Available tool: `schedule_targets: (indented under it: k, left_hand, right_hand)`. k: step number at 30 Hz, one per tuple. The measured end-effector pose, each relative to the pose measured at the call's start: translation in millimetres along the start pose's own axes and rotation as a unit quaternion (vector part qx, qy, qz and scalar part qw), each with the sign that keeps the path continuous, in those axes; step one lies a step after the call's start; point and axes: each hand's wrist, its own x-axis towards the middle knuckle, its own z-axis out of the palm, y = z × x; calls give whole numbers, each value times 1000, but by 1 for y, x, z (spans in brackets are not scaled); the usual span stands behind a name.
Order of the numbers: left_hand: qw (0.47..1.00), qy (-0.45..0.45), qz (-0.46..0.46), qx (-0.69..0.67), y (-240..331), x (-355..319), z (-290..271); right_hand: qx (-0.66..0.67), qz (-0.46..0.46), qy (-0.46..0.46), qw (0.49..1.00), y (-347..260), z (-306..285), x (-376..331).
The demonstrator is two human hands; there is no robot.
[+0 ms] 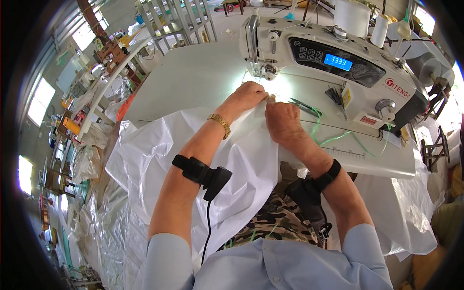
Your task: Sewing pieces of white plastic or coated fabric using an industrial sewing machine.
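A white, shiny plastic sheet point(241, 154) spreads across the table's front edge and down over my lap. Its far edge reaches the lit needle area of a white sewing machine point(285, 34). Just in front of the needle, my left hand point(247, 95) is closed on the sheet's edge, fingers curled and knuckles up. Close beside it on the right, my right hand point(283, 120) pinches the same edge, the thumb and forefinger toward the needle. The fingertips of both hands nearly meet. A pair of dark thread snips point(305, 107) lies right of my right hand.
Green string point(338, 137) trails over the machine table point(193, 67). Thread cones point(380, 30) stand behind the machine. A metal chair frame point(175, 21) is at the back. More plastic sheeting point(104, 237) hangs at the left. Black bands with a device point(212, 180) circle my forearms.
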Motion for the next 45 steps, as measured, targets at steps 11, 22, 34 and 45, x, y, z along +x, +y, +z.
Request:
schedule_targets:
  k: [11, 22, 34, 45]
  left_hand:
    - [987, 104, -18, 119, -27, 17, 17]
    - [982, 125, 71, 119, 10, -71, 29]
    - [964, 116, 175, 162, -24, -71, 25]
    - [966, 136, 156, 157, -18, -62, 26]
  right_hand:
    - [235, -107, 125, 958, 46, 45, 18]
    - [60, -138, 93, 984, 29, 34, 11]
    - [88, -111, 58, 988, 28, 35, 16]
    - [103, -98, 68, 988, 35, 45, 25]
